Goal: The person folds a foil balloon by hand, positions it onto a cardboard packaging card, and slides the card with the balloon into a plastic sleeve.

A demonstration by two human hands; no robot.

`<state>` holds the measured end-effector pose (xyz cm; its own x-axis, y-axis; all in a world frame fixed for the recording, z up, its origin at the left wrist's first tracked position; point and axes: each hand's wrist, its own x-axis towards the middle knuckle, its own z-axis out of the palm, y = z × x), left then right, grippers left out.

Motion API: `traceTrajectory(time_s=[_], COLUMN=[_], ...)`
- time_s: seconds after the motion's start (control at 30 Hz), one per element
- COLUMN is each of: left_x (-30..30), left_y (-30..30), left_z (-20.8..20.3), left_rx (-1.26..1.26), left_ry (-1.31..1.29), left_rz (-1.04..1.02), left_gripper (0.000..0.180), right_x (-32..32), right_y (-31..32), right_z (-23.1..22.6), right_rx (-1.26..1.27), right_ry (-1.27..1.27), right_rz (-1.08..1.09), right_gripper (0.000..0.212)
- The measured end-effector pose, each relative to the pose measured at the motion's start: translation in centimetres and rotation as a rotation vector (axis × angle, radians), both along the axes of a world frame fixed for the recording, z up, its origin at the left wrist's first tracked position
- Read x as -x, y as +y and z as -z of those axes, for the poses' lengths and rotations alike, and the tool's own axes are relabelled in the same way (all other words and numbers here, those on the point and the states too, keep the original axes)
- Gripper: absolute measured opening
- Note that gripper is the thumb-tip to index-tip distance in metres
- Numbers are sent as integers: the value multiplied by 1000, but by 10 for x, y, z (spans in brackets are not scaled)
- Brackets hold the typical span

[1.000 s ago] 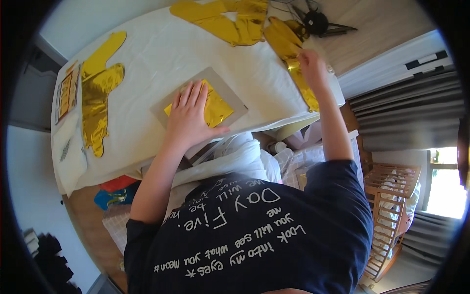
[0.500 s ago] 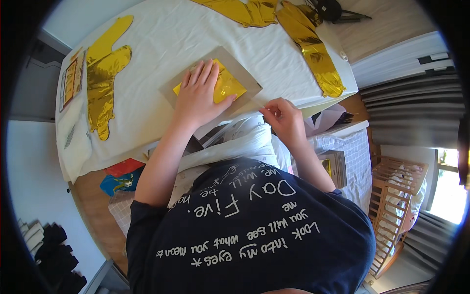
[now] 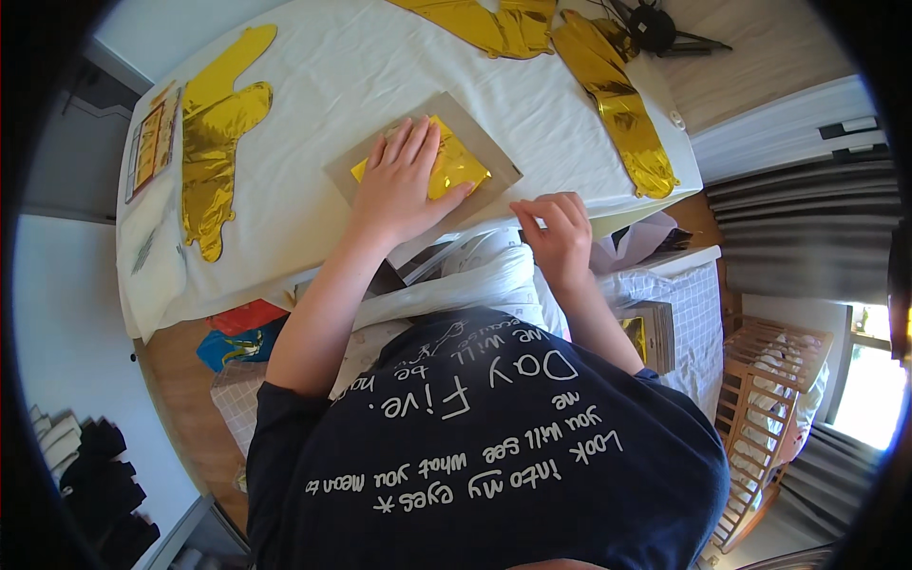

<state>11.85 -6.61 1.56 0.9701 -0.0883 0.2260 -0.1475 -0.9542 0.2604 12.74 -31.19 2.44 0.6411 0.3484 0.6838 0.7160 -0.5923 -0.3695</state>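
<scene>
My left hand (image 3: 404, 185) lies flat, fingers stretched, on a folded piece of gold foil (image 3: 456, 169). That foil rests on a grey-brown flat sheet (image 3: 495, 174), set at an angle near the table's front edge. Just right of the sheet, my right hand (image 3: 559, 231) is raised with thumb and forefinger pinched together. Whatever may be between those fingertips is too small or too clear to make out. A flat gold foil balloon (image 3: 211, 142) is spread at the table's left side, another (image 3: 622, 114) at the right, and gold foil (image 3: 499, 27) lies at the far edge.
A white cloth covers the table (image 3: 323, 85). A framed picture-like card (image 3: 152, 142) and a clear plastic bag (image 3: 152, 261) lie at its left end. A black device (image 3: 655, 28) sits far right. Beside me are stacked grey packages (image 3: 655, 332) and a wooden crib (image 3: 760, 408).
The whole view has shifted slightly, so the table sits a little farther right. My left hand stays on the foil. A clear strip seen by my right fingertips earlier no longer stands out.
</scene>
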Motion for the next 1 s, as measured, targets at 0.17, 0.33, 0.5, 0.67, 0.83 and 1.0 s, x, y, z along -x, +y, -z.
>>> traceTrajectory(time_s=[0.17,0.33,0.5,0.67,0.83,1.0], left_x=[-1,-1,-4,-2,-4,-10], left_y=[0,-1,1,-1,0,3], left_z=[1,3,13,6,-3,-7], left_rx=[-27,-33,-75,-72,-36,-4], left_ry=[-10,-36,-56,-32,62,153], left_rz=[5,14,-1,0,-13,-3], left_gripper=[96,95,87,86,95,103], right_x=[3,3,-1,-1,-5,-17], right_y=[7,4,7,-2,-17,-14], right_z=[10,8,6,-2,-4,-10], right_rx=[-5,134,102,115,209,196], right_ry=[-28,-55,46,232,266,255], right_rz=[-44,112,220,21,-85,-69], right_gripper=[16,15,16,25,31,35])
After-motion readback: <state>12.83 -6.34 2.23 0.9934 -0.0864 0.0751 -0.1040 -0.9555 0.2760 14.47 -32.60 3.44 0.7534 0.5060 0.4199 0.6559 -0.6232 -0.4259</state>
